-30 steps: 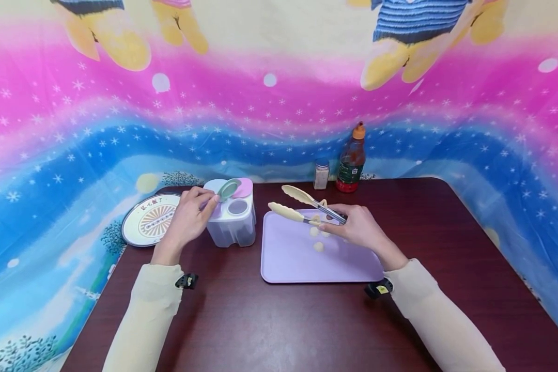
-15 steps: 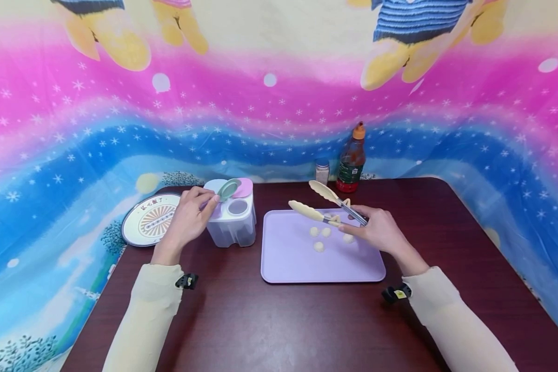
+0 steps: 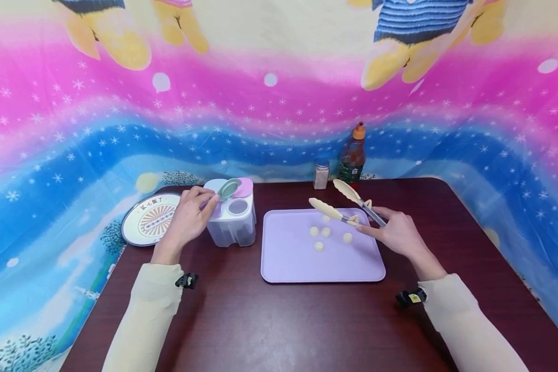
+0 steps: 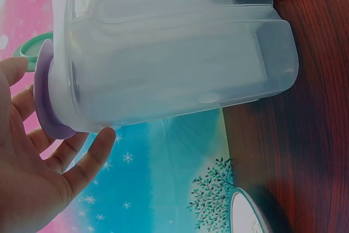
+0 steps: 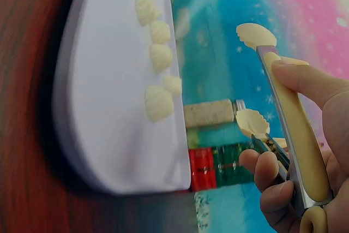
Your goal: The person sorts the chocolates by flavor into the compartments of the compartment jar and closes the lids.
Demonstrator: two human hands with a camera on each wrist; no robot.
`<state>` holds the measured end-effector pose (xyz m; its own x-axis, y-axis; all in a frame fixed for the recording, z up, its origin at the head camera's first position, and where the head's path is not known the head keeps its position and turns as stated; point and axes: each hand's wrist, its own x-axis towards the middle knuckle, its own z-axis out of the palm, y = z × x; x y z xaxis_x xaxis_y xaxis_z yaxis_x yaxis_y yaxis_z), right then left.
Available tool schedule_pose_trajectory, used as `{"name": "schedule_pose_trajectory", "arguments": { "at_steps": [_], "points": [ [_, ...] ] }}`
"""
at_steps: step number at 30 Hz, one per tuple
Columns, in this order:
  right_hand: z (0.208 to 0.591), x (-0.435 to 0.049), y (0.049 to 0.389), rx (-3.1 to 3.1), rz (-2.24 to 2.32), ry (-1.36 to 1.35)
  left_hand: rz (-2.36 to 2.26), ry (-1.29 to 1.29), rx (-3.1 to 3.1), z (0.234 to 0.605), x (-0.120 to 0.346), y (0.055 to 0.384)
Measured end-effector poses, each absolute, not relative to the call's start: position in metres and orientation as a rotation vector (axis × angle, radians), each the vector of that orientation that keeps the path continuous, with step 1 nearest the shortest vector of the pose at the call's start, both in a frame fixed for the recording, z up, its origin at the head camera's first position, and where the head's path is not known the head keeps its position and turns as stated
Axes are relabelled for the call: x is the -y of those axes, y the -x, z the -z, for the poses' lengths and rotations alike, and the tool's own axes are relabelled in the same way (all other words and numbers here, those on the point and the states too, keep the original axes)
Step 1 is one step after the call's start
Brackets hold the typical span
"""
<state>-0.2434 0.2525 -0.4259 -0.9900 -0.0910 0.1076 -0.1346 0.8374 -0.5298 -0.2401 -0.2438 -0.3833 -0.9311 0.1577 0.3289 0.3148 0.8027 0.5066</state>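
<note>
My left hand (image 3: 190, 217) is at the seasoning box (image 3: 232, 232), its thumb and finger on the edge of a raised green lid (image 3: 229, 189). Below that lid is a round opening (image 3: 237, 207). In the left wrist view, the other fingers spread past a purple lid (image 4: 48, 91) along the translucent body. My right hand (image 3: 400, 235) grips tongs (image 3: 372, 212) with cream scalloped tips, their arms spread apart with nothing between. The tongs are over the far right of a lilac tray (image 3: 288, 263). Several small cream-white lumps (image 3: 319, 246) lie on the tray, ridged in the right wrist view.
An oval patterned plate (image 3: 153, 219) lies at the left, partly behind my left hand. At the back stand a blue-capped shaker jar (image 3: 321, 174) and a red sauce bottle (image 3: 353, 155) with an orange cap. A printed cloth (image 3: 269, 119) hangs behind the dark table (image 3: 279, 320).
My right hand has moved to the right with the spread tongs, uncovering more of the lumps on the tray. The left hand and green lid have stayed in place.
</note>
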Motion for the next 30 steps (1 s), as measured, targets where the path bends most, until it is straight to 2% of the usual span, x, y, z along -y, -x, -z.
{"name": "schedule_pose_trajectory", "arguments": {
  "at_steps": [30],
  "points": [
    [0.445, -0.316, 0.238, 2.984, -0.786, 0.198, 0.833, 0.365, 2.719, 0.381, 0.243, 0.239]
  ]
}}
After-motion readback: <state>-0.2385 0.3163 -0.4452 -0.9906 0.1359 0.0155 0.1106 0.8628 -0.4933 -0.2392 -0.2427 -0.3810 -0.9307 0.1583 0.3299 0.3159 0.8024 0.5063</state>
